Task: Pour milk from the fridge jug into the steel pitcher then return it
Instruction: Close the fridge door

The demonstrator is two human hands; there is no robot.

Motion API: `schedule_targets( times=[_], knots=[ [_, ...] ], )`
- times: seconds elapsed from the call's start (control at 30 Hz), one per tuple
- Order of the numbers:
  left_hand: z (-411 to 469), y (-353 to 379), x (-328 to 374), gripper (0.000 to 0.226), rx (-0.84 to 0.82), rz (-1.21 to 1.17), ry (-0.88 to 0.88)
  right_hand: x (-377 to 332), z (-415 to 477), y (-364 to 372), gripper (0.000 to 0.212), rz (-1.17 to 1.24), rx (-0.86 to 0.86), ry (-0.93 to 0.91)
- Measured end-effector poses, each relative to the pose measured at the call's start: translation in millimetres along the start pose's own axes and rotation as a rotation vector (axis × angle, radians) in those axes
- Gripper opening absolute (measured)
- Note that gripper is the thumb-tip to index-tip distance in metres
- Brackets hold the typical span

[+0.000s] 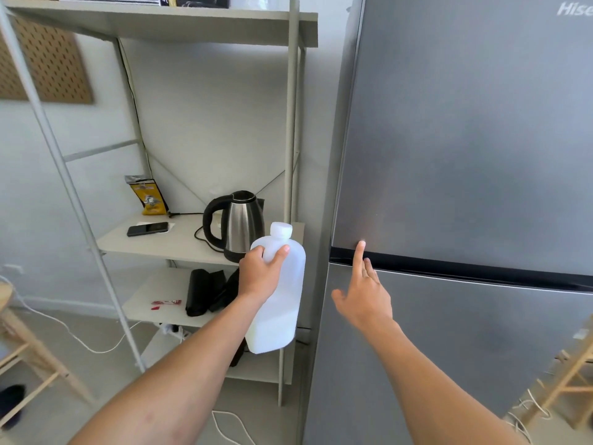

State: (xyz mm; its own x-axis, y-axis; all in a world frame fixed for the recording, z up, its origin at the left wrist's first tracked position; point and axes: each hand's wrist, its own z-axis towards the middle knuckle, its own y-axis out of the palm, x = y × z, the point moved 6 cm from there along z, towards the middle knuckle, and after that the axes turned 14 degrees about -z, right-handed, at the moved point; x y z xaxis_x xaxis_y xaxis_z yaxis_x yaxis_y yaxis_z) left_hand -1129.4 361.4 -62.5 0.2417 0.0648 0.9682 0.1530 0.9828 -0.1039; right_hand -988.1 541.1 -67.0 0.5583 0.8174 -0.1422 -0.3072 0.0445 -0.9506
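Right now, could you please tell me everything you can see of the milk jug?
The milk jug is translucent white plastic with a white screw cap in place. It looks whiter low down, so milk probably fills only that part. Held in the air, nearly upright, it is in front of the kettle and left of the closed fridge. Only the left hand touches it, gripping its upper part.

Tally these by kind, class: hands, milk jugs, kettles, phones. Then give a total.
Hands: 2 (left hand, right hand)
Milk jug: 1
Kettle: 1
Phone: 1
Total: 5
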Motion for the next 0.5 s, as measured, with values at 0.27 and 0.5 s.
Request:
schedule_targets(
  times=[0.27,0.5],
  knots=[
    [-10,4,-4,0.065,-0.018,-0.028,-0.049,7,2,7,0.107,0.036,-0.039,-0.003],
    [-36,-7,-3,0.051,0.031,0.009,-0.093,11,3,6,0.107,0.057,-0.098,-0.074]
  ],
)
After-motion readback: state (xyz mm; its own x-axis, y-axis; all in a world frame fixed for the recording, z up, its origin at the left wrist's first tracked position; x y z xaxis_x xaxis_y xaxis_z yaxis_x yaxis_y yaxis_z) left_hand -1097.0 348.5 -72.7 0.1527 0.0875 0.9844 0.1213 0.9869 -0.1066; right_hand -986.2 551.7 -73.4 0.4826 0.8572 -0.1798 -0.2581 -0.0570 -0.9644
